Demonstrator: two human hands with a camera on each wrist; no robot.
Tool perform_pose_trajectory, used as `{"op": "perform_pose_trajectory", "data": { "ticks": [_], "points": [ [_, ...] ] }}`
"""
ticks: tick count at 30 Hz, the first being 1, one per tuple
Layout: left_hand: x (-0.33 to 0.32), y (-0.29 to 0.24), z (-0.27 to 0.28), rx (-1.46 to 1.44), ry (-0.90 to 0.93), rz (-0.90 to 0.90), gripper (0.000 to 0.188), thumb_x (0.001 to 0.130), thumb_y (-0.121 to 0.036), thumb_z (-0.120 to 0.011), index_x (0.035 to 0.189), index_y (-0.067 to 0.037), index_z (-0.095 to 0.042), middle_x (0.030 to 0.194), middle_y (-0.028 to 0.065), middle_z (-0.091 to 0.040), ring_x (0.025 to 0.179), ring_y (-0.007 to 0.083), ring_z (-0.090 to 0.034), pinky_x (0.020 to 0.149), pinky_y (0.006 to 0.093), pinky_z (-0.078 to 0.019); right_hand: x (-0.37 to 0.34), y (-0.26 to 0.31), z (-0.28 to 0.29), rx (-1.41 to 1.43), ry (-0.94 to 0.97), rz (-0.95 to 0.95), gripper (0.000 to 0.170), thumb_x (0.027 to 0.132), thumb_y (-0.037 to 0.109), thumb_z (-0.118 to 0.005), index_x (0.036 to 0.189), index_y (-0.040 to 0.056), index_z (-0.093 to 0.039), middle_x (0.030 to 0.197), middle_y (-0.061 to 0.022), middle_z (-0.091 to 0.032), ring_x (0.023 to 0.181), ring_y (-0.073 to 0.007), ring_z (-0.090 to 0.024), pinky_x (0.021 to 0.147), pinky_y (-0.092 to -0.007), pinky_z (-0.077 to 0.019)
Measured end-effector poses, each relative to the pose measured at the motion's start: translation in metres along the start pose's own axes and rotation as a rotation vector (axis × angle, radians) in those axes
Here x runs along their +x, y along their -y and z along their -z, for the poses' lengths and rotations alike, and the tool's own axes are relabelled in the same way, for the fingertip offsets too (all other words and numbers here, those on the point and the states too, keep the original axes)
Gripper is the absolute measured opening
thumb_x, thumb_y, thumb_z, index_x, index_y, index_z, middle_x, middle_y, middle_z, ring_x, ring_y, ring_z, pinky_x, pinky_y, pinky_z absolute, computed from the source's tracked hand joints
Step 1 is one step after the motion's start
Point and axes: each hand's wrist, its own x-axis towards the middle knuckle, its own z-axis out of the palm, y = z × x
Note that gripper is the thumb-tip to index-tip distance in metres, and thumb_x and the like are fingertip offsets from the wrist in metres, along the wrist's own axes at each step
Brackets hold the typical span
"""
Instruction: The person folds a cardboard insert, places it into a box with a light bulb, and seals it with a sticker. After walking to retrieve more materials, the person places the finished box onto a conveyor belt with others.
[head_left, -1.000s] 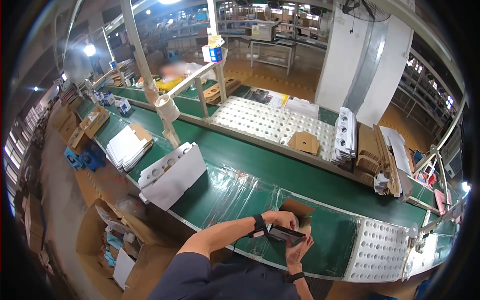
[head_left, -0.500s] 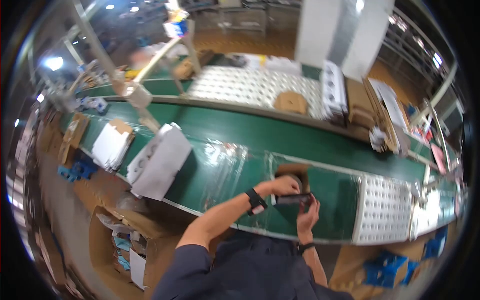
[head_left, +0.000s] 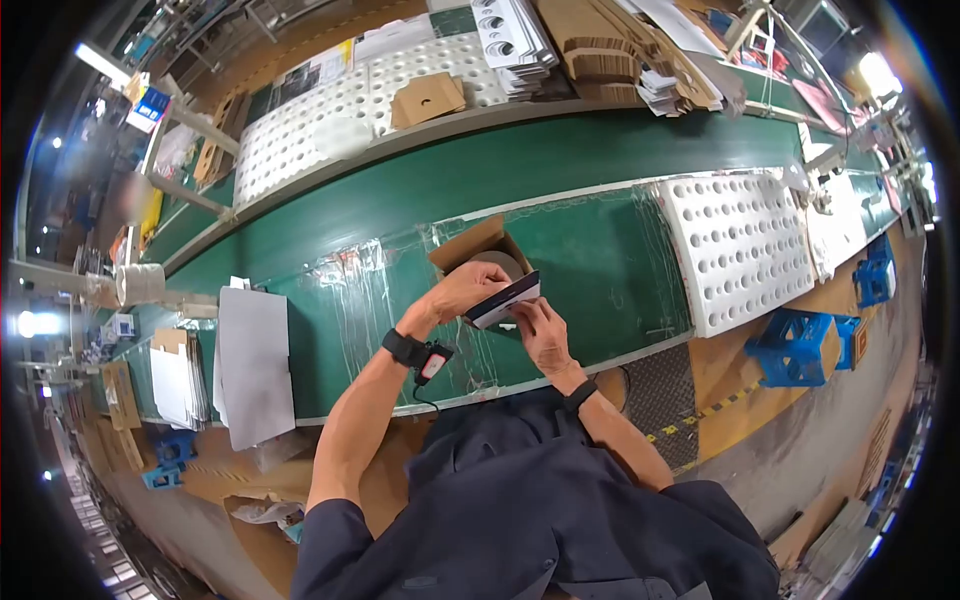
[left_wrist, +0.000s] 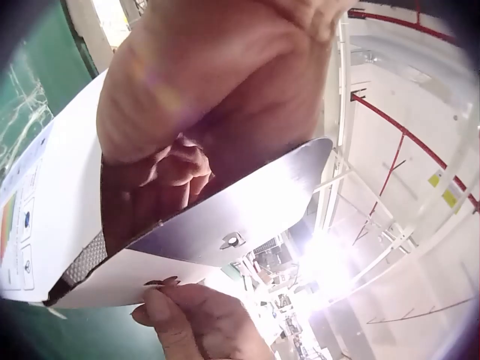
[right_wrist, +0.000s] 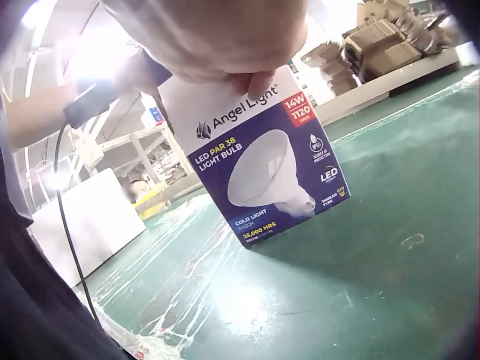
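In the head view, both hands are at an open light bulb box on the green bench. Its printed side is white and dark blue with a bulb picture, tilted in the right wrist view. A brown inner flap stands up behind, beside a grey round surface. My left hand reaches over the opening, fingers curled inside the box in the left wrist view; I cannot tell what they hold. My right hand pinches the near wall by a small cut-out. A lid flap with a hole sticks out.
A white perforated tray lies to the right on the bench. White folded card and a stack of white sheets stand at the left. Flat brown cartons are piled across the belt. Blue stools stand on the floor at right.
The head view has swung, shifting the bench around in the picture. Both hands stay at the box, whose near wall now shows more of its white face.
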Motion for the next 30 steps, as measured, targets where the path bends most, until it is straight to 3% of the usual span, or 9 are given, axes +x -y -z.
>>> {"op": "perform_pose_trajectory", "data": {
  "ticks": [4, 6, 10, 12, 14, 17, 20, 28, 30],
  "points": [
    [-0.052, -0.050, 0.022, 0.094, -0.195, -0.183, 0.018, 0.100, -0.014, -0.062, 0.106, 0.002, -0.067, 0.099, 0.0119, -0.074, 0.091, 0.0192, -0.071, 0.083, 0.0309, -0.0575, 0.000, -0.012, 0.021, -0.017, -0.055, -0.137, 0.020, 0.085, -0.005, -0.068, 0.102, 0.0054, -0.065, 0.091, -0.0124, -0.065, 0.080, -0.0351, -0.066, 0.068, -0.0397, -0.0537],
    [-0.084, -0.044, 0.070, -0.172, -0.468, -0.715, 0.016, 0.101, -0.009, -0.058, 0.112, -0.001, -0.067, 0.108, 0.0130, -0.073, 0.094, 0.0205, -0.071, 0.086, 0.0327, -0.0562, 0.006, -0.010, 0.045, 0.020, -0.117, -0.211, 0.029, 0.085, -0.008, -0.066, 0.111, 0.0060, -0.065, 0.095, -0.0132, -0.066, 0.083, -0.0324, -0.068, 0.069, -0.0376, -0.0540],
    [-0.114, -0.061, 0.126, 0.956, -1.310, -0.385, 0.025, 0.099, -0.003, -0.055, 0.121, 0.000, -0.064, 0.122, 0.0186, -0.068, 0.113, 0.0355, -0.065, 0.098, 0.0420, -0.0494, 0.060, 0.046, 0.088, 0.005, 0.013, 0.050, 0.039, 0.085, -0.002, -0.070, 0.122, 0.0069, -0.062, 0.108, -0.0126, -0.064, 0.096, -0.0287, -0.067, 0.079, -0.0380, -0.0532],
    [-0.119, -0.067, 0.075, 0.954, -1.421, -0.802, 0.027, 0.098, -0.004, -0.056, 0.123, 0.001, -0.064, 0.121, 0.0205, -0.068, 0.113, 0.0402, -0.063, 0.096, 0.0432, -0.0500, 0.081, 0.046, 0.082, -0.066, 0.091, 0.257, 0.042, 0.085, 0.000, -0.070, 0.125, 0.0073, -0.060, 0.112, -0.0124, -0.063, 0.100, -0.0281, -0.065, 0.082, -0.0381, -0.0525],
    [-0.119, -0.042, -0.017, 0.520, -1.147, -0.660, 0.031, 0.091, -0.006, -0.064, 0.121, -0.004, -0.066, 0.120, 0.0186, -0.067, 0.114, 0.0366, -0.064, 0.093, 0.0429, -0.0523, 0.094, 0.031, 0.067, 0.016, 0.370, 0.406, 0.037, 0.088, 0.005, -0.068, 0.124, 0.0076, -0.060, 0.114, -0.0119, -0.062, 0.103, -0.0293, -0.063, 0.085, -0.0403, -0.0517],
    [-0.083, 0.000, -0.085, 1.068, -0.774, -0.496, 0.091, 0.070, -0.025, -0.084, 0.145, 0.005, -0.041, 0.151, 0.0244, -0.040, 0.142, 0.0406, -0.038, 0.117, 0.0533, -0.0288, 0.118, 0.043, 0.071, -0.143, 0.632, 0.230, 0.030, 0.094, 0.014, -0.061, 0.122, 0.0070, -0.059, 0.115, -0.0133, -0.063, 0.102, -0.0329, -0.064, 0.086, -0.0436, -0.0509],
    [-0.056, 0.029, -0.096, 1.370, -0.771, -0.099, 0.108, 0.071, -0.046, -0.082, 0.150, 0.008, -0.032, 0.158, 0.0258, -0.029, 0.151, 0.0406, -0.022, 0.122, 0.0557, -0.0198, 0.129, 0.029, 0.044, -0.290, 0.757, 0.289, 0.041, 0.094, 0.028, -0.062, 0.129, 0.0067, -0.055, 0.120, -0.0182, -0.061, 0.107, -0.0380, -0.061, 0.087, -0.0472, -0.0499],
    [-0.055, 0.025, -0.092, 1.319, -0.864, -0.179, 0.116, 0.069, -0.052, -0.082, 0.154, 0.005, -0.028, 0.163, 0.0259, -0.019, 0.153, 0.0405, -0.015, 0.123, 0.0587, -0.0107, 0.146, 0.017, 0.048, -0.210, 0.792, 0.480, 0.080, 0.082, 0.047, -0.076, 0.141, 0.0040, -0.044, 0.128, -0.0261, -0.054, 0.115, -0.0437, -0.057, 0.088, -0.0470, -0.0502],
    [-0.053, 0.027, -0.091, 1.308, -0.903, -0.161, 0.114, 0.070, -0.047, -0.082, 0.155, 0.005, -0.026, 0.163, 0.0257, -0.019, 0.153, 0.0411, -0.015, 0.123, 0.0584, -0.0101, 0.148, 0.012, 0.046, -0.078, 0.744, 0.328, 0.059, 0.088, 0.040, -0.072, 0.129, 0.0013, -0.055, 0.113, -0.0229, -0.063, 0.102, -0.0429, -0.063, 0.085, -0.0433, -0.0524]
  ]
}}
